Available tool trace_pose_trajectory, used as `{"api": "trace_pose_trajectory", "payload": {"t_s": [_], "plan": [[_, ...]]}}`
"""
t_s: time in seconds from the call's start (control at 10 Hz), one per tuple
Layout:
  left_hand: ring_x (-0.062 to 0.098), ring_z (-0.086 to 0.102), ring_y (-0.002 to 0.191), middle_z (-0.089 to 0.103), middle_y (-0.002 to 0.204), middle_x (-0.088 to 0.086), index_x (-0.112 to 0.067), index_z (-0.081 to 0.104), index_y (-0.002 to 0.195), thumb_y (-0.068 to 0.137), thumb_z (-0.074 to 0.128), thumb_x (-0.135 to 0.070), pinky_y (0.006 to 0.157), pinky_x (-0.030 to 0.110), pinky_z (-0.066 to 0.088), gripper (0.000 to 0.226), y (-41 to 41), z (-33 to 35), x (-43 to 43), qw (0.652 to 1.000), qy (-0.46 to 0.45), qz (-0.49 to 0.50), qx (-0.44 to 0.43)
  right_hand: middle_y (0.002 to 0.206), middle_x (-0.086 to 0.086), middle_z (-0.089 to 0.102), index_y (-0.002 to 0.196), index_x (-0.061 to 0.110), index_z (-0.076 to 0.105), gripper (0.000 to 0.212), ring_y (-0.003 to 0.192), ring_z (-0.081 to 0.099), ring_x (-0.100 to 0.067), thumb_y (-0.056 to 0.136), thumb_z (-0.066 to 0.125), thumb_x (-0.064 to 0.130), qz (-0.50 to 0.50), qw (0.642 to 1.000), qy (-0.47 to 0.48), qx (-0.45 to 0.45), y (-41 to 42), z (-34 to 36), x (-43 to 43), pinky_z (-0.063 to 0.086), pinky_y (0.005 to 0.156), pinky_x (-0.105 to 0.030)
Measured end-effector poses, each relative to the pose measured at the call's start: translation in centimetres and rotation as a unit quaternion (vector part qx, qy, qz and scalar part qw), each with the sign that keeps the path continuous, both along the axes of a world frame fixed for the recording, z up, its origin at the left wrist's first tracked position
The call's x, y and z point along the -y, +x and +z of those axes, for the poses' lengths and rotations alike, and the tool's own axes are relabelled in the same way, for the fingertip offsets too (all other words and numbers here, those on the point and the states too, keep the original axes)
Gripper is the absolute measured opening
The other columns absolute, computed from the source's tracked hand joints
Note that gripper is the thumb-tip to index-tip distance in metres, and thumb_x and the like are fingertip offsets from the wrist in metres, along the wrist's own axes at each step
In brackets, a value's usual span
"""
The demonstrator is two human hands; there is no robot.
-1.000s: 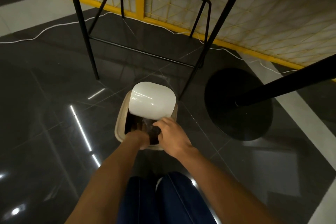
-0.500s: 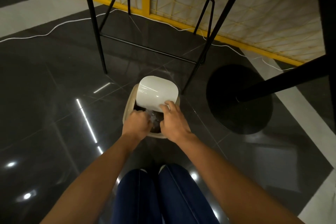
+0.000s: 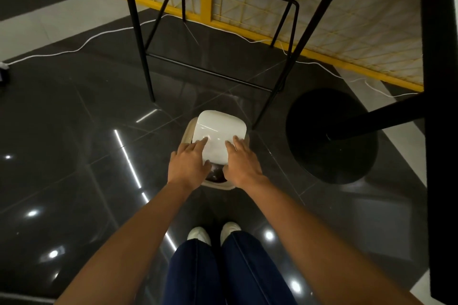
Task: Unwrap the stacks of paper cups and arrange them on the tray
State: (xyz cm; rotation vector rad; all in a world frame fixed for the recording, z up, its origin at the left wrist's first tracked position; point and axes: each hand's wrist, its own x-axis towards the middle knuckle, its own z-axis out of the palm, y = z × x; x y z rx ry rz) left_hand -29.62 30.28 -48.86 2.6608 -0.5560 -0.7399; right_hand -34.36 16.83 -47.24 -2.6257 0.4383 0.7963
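A beige waste bin (image 3: 218,185) with a white swing lid (image 3: 219,130) stands on the dark floor in front of my feet. My left hand (image 3: 189,166) lies on the lid's near left corner with its fingers stretched flat. My right hand (image 3: 241,163) rests on the near right corner in the same way. Between the hands, crumpled clear plastic wrap (image 3: 216,173) shows in the bin's dark opening. No paper cups or tray are in view.
Black metal stool legs (image 3: 138,32) stand just behind the bin. A round black table base (image 3: 329,136) sits to the right, and a black table edge (image 3: 438,106) runs down the right side. A white cable (image 3: 74,49) trails along the floor by the yellow-framed wall panel (image 3: 322,7).
Both hands came up out of the bin opening and now lie flat on the lid, which has swung down toward closed. The clear wrap stays inside the bin.
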Motion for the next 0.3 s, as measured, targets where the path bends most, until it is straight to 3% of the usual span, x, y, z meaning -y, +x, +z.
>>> {"api": "trace_pose_trajectory", "payload": {"t_s": [0.3], "plan": [[0.026, 0.041, 0.133, 0.054, 0.138, 0.005, -0.024, 0.034, 0.146, 0.093, 0.055, -0.029, 0.108, 0.043, 0.032, 0.058, 0.1, 6.0, 0.1, 1.000, 0.008, -0.009, 0.019, 0.156, -0.011, 0.020, 0.146, 0.014, 0.026, 0.062, 0.143, 0.020, -0.029, 0.093, 0.055, 0.025, -0.086, 0.995, 0.034, 0.029, -0.9, 5.7, -1.2, 0.029, 0.112, -0.042]]}}
